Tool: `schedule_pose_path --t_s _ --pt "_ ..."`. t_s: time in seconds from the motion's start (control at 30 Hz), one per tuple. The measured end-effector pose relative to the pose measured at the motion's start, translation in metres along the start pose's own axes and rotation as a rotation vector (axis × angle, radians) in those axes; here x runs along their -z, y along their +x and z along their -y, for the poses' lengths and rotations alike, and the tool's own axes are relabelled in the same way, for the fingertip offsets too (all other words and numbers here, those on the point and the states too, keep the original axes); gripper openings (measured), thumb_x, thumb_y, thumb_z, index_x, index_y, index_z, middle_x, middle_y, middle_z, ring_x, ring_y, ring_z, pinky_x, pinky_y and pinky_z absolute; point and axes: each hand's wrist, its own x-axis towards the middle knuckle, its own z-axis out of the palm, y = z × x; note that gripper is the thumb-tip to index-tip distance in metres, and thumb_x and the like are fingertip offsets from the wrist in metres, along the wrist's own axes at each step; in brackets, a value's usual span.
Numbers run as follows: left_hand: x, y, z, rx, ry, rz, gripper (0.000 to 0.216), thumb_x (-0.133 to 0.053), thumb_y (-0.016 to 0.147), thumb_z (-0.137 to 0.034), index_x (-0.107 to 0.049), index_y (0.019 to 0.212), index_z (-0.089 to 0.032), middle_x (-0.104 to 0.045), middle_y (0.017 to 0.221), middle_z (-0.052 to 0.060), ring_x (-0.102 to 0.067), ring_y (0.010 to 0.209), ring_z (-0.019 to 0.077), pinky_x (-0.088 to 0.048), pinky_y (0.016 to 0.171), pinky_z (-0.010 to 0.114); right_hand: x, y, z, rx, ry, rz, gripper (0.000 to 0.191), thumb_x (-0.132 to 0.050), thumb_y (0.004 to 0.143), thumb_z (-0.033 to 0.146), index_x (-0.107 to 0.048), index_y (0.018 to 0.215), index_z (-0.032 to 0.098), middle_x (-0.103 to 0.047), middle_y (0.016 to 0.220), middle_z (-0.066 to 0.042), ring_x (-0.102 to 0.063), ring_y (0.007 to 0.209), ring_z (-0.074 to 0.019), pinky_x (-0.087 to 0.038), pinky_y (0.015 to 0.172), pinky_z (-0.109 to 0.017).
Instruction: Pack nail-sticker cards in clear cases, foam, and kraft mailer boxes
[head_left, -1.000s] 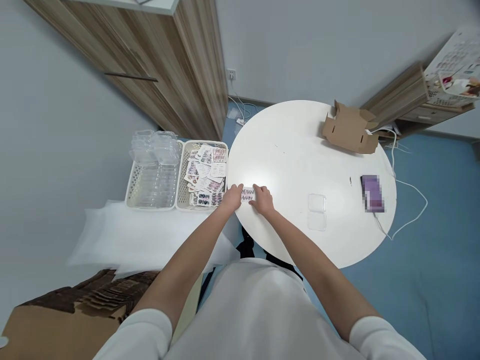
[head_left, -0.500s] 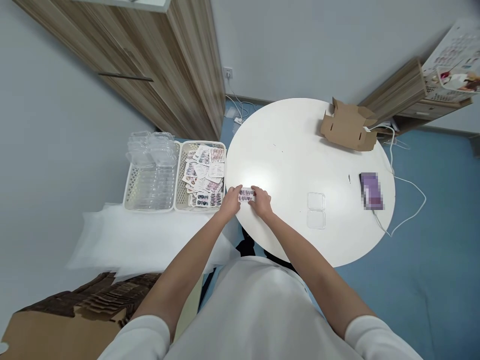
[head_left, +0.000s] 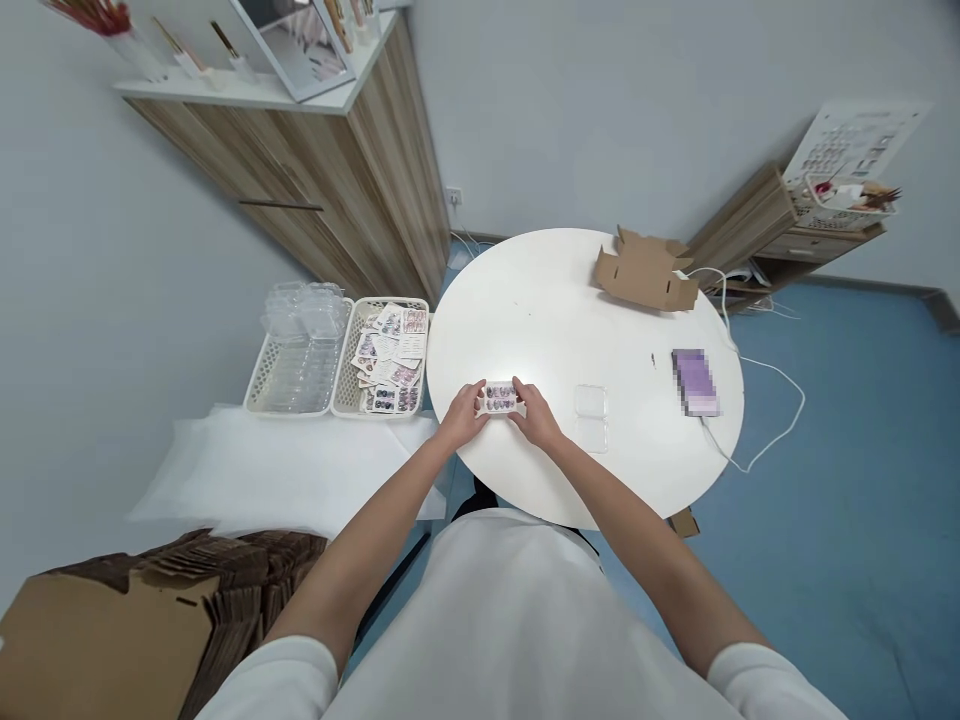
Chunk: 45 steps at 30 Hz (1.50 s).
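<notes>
Between my two hands is a card of press-on nails (head_left: 500, 397), white with two rows of purple and dark nails. My left hand (head_left: 463, 415) pinches its left edge, and my right hand (head_left: 535, 412) grips the right edge. The card is held above the near left part of the white round table (head_left: 540, 290). Just right of my right hand, a clear plastic case (head_left: 592, 418) lies unfolded on the table. Off to the left, a white basket (head_left: 343, 385) holds many similar nail cards (head_left: 394, 350).
Another basket (head_left: 259, 385) holds stacked clear cases (head_left: 307, 350). An unfolded cardboard box (head_left: 645, 272) sits at the table's far side. A phone (head_left: 696, 382) with a white cable (head_left: 780, 375) lies at the right. White foam sheets (head_left: 277, 465) and flattened cardboard (head_left: 105, 640) are at lower left.
My view has tilted up and shifted right, showing more of the cabinet top. Both hands still hold the nail card and have moved slightly right, nearer the clear case.
</notes>
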Motion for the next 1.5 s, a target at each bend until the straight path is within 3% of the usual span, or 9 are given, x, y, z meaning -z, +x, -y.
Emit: schedule_pose_path --t_s 0.2,0.37,0.5,0.63,0.87,1.13,1.5 --pt "-0.043 -0.002 -0.053 -0.133 0.035 0.073 0.061 -0.057 0.069 -0.020 -0.033 0.125 -0.025 -0.045 0.093 0.002 -0.047 0.070 0.0120 -0.046 0.066 0.029 0.058 -0.058 -0.034 0.026 -0.036 -0.042 0.066 -0.055 0.073 0.023 -0.023 0.130 0.028 -0.048 0.102 -0.006 -0.049 0.093 -0.0202 -0.043 0.081 -0.041" --pt "-0.090 0.005 -0.091 -0.101 0.107 0.206 0.060 -0.060 0.067 -0.026 -0.037 0.123 -0.026 -0.045 0.101 0.004 -0.050 0.077 0.0144 -0.045 0.070 0.031 0.098 -0.098 -0.078 -0.027 -0.133 -0.091 0.063 -0.063 0.067 0.030 -0.036 0.124 0.025 -0.046 0.109 -0.007 -0.043 0.104 -0.0229 -0.039 0.086 -0.040" --pt "-0.124 0.014 -0.107 0.001 0.188 0.269 0.061 -0.062 0.066 -0.027 -0.039 0.122 -0.025 -0.046 0.102 0.005 -0.052 0.081 0.0165 -0.044 0.071 0.030 0.113 -0.109 -0.105 -0.139 -0.236 -0.062 0.063 -0.066 0.063 0.032 -0.041 0.120 0.026 -0.043 0.114 -0.007 -0.038 0.108 -0.0250 -0.036 0.088 -0.041" --pt "-0.145 0.019 -0.111 0.088 0.272 0.297 0.061 -0.064 0.065 -0.027 -0.040 0.121 -0.024 -0.047 0.100 0.005 -0.052 0.087 0.0187 -0.042 0.070 0.028 0.113 -0.108 -0.120 -0.206 -0.276 -0.001 0.064 -0.067 0.062 0.033 -0.041 0.119 0.026 -0.043 0.113 -0.006 -0.039 0.107 -0.0245 -0.035 0.086 -0.039" --pt "-0.157 0.020 -0.108 0.200 0.297 0.328 0.062 -0.061 0.066 -0.022 -0.036 0.123 -0.024 -0.047 0.102 0.005 -0.053 0.084 0.0161 -0.040 0.069 0.024 0.106 -0.102 -0.130 -0.223 -0.311 0.028 0.062 -0.067 0.061 0.035 -0.043 0.117 0.026 -0.046 0.110 -0.006 -0.040 0.104 -0.0241 -0.032 0.084 -0.039" --pt "-0.162 0.014 -0.102 0.200 0.187 0.331 0.066 -0.056 0.069 -0.016 -0.028 0.129 -0.024 -0.045 0.104 0.005 -0.052 0.082 0.0148 -0.042 0.075 0.028 0.104 -0.105 -0.133 -0.204 -0.299 0.022 0.062 -0.067 0.061 0.035 -0.042 0.118 0.029 -0.045 0.114 -0.006 -0.037 0.106 -0.0254 -0.030 0.085 -0.040" --pt "-0.165 0.006 -0.104 0.269 0.017 0.229 0.069 -0.058 0.069 -0.016 -0.028 0.130 -0.022 -0.045 0.110 0.008 -0.052 0.081 0.0143 -0.044 0.078 0.032 0.105 -0.108 -0.131 -0.235 -0.256 0.026 0.064 -0.067 0.061 0.034 -0.041 0.119 0.029 -0.045 0.117 -0.006 -0.035 0.112 -0.0260 -0.029 0.089 -0.043"
